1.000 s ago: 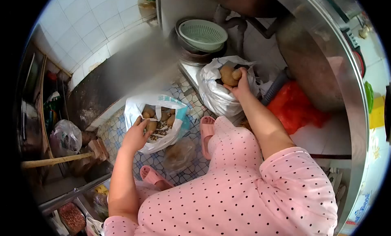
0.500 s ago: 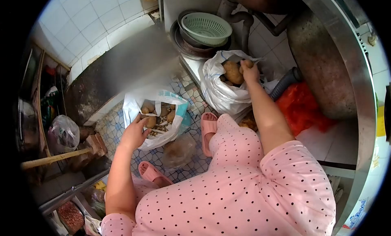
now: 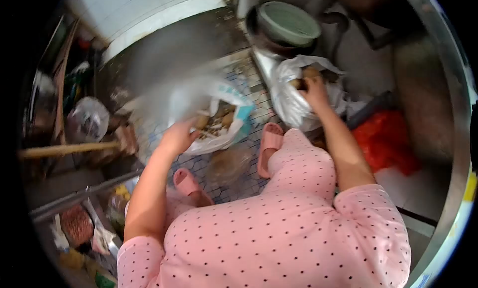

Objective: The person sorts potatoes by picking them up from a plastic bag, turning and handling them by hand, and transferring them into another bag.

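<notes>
On the floor, a white plastic bag (image 3: 209, 146) with blue-green print lies spread open, holding several potatoes (image 3: 227, 120) and small brownish bits. My left hand (image 3: 179, 136) is at its near left rim, beside a potato (image 3: 201, 121); its thumb is apart from the fingers, whose tips are blurred. Further right stands a white woven sack (image 3: 289, 101) with more potatoes. Within its mouth, my right hand (image 3: 315, 93) has bent fingers around a potato (image 3: 297, 83), partly hidden. Another potato (image 3: 311, 71) shows just beyond the fingers.
A green colander (image 3: 290, 23) sits in stacked basins behind the sack. To the right are a grey hose (image 3: 371, 109) and a red plastic bag (image 3: 388, 141). A clear bag (image 3: 229, 163) lies between my pink slippers (image 3: 271, 144). Shelving with a wooden bar (image 3: 69, 149) stands left.
The view has shifted, so the bags appear further right and higher. My right hand has lowered into the sack with the potato. My left hand stays by the plastic bag's rim.
</notes>
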The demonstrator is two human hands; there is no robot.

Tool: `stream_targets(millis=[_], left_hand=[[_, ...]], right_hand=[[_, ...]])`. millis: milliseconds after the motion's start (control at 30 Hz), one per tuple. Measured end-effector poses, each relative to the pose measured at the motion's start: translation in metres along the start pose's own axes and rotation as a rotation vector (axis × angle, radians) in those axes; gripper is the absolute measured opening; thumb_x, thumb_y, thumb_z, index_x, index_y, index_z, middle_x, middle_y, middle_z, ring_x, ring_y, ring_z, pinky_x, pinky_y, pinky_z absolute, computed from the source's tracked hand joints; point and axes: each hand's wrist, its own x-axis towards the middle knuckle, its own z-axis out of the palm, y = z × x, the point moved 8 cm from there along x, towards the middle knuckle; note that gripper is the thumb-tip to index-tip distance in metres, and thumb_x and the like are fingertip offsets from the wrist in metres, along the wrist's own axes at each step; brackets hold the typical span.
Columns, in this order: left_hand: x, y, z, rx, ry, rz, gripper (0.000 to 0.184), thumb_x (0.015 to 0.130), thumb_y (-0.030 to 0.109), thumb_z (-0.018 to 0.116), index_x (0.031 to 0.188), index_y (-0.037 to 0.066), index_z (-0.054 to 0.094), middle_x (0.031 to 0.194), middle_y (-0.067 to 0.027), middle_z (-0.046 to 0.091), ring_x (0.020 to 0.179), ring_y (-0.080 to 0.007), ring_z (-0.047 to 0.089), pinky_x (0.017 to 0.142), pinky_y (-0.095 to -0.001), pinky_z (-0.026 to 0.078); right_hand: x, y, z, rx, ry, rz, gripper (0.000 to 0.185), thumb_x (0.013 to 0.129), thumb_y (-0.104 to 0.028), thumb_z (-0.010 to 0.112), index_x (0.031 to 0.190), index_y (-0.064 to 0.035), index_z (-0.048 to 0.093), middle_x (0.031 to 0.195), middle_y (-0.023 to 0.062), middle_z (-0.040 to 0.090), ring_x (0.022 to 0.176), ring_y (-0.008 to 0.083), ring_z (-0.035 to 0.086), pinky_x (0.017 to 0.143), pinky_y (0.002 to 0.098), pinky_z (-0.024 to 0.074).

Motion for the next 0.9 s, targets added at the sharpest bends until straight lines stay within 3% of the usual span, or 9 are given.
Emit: stream_targets(millis=[33, 200, 300, 400, 467, 567, 833, 867, 900], left_hand=[[0.002, -0.012, 0.014, -0.042, -0.144, -0.074, 0.044, 0.085, 0.025, 0.060, 0.126, 0.012, 0.054, 0.130, -0.0199, 0.051, 0.106, -0.0393, 0.056, 0.091, -0.0432, 0.046], [0.030, -0.043, 0.088, 0.075, -0.341, 0.001, 0.036, 0.084, 0.027, 0.061, 0.114, 0.008, 0.062, 0.103, -0.0217, 0.064, 0.097, -0.0376, 0.060, 0.084, -0.0441, 0.048], [0.063, -0.048, 0.138, 0.047, -0.397, -0.013, 0.027, 0.084, 0.022, 0.058, 0.100, 0.001, 0.064, 0.095, -0.0209, 0.065, 0.093, -0.0357, 0.062, 0.082, -0.0457, 0.049], [0.087, -0.094, 0.188, 0.019, -0.304, -0.326, 0.028, 0.082, 0.018, 0.058, 0.100, -0.002, 0.063, 0.101, -0.0214, 0.064, 0.101, -0.0337, 0.060, 0.086, -0.0427, 0.048], [0.095, -0.125, 0.204, -0.009, -0.049, -0.544, 0.028, 0.081, 0.017, 0.058, 0.100, -0.003, 0.062, 0.107, -0.0212, 0.062, 0.106, -0.0327, 0.058, 0.089, -0.0404, 0.047], [0.100, -0.131, 0.204, -0.049, 0.040, -0.658, 0.033, 0.081, 0.019, 0.061, 0.106, -0.003, 0.060, 0.114, -0.0196, 0.059, 0.111, -0.0312, 0.055, 0.092, -0.0383, 0.045], [0.102, -0.141, 0.201, -0.219, -0.044, -0.592, 0.054, 0.079, 0.040, 0.068, 0.113, -0.002, 0.059, 0.111, -0.0197, 0.061, 0.103, -0.0343, 0.059, 0.086, -0.0395, 0.050], [0.100, -0.142, 0.210, -0.232, -0.251, -0.613, 0.052, 0.084, 0.037, 0.064, 0.120, 0.000, 0.054, 0.108, -0.0164, 0.063, 0.096, -0.0320, 0.062, 0.082, -0.0386, 0.052], [0.093, -0.136, 0.216, -0.643, -0.273, -0.638, 0.050, 0.086, 0.037, 0.062, 0.120, 0.001, 0.053, 0.108, -0.0144, 0.063, 0.094, -0.0297, 0.062, 0.080, -0.0378, 0.052]], right_hand=[[-0.001, -0.006, -0.009, 0.022, -0.034, 0.041, 0.050, 0.077, -0.023, 0.071, 0.121, -0.0067, 0.057, 0.128, 0.0220, 0.047, 0.114, 0.0363, 0.051, 0.097, 0.0412, 0.0428], [0.009, -0.107, -0.061, 0.252, 0.190, -0.437, 0.026, 0.079, -0.011, 0.061, 0.104, -0.0031, 0.061, 0.109, 0.0182, 0.059, 0.103, 0.0362, 0.056, 0.087, 0.0419, 0.0461], [-0.021, -0.199, -0.004, 0.259, -0.315, -0.787, 0.032, 0.078, -0.011, 0.061, 0.110, -0.0045, 0.061, 0.108, 0.0151, 0.061, 0.105, 0.0323, 0.057, 0.089, 0.0404, 0.0461], [-0.064, -0.243, 0.089, -0.026, -0.773, -0.902, 0.038, 0.084, -0.022, 0.061, 0.119, -0.0083, 0.056, 0.114, 0.0121, 0.060, 0.108, 0.0307, 0.056, 0.091, 0.0405, 0.0459], [-0.085, -0.255, 0.135, 0.025, -0.691, -1.135, 0.032, 0.087, -0.026, 0.057, 0.112, -0.0068, 0.062, 0.110, 0.0127, 0.063, 0.104, 0.0313, 0.059, 0.088, 0.0407, 0.0473], [-0.103, -0.255, 0.171, -0.360, -1.157, -0.860, 0.034, 0.087, -0.032, 0.053, 0.103, -0.0058, 0.068, 0.104, 0.0140, 0.067, 0.094, 0.0338, 0.063, 0.081, 0.0435, 0.0497], [-0.086, -0.250, 0.185, -0.144, -1.075, -0.660, 0.030, 0.085, -0.028, 0.052, 0.098, -0.0053, 0.068, 0.099, 0.0165, 0.067, 0.090, 0.0352, 0.063, 0.078, 0.0440, 0.0502], [-0.080, -0.249, 0.186, -0.078, -1.022, -0.609, 0.031, 0.085, -0.028, 0.053, 0.100, -0.0048, 0.067, 0.101, 0.0172, 0.066, 0.091, 0.0357, 0.063, 0.078, 0.0438, 0.0500], [-0.071, -0.252, 0.180, 0.056, -0.904, -0.558, 0.032, 0.085, -0.028, 0.054, 0.105, -0.0044, 0.064, 0.105, 0.0182, 0.065, 0.094, 0.0359, 0.062, 0.080, 0.0437, 0.0496]])
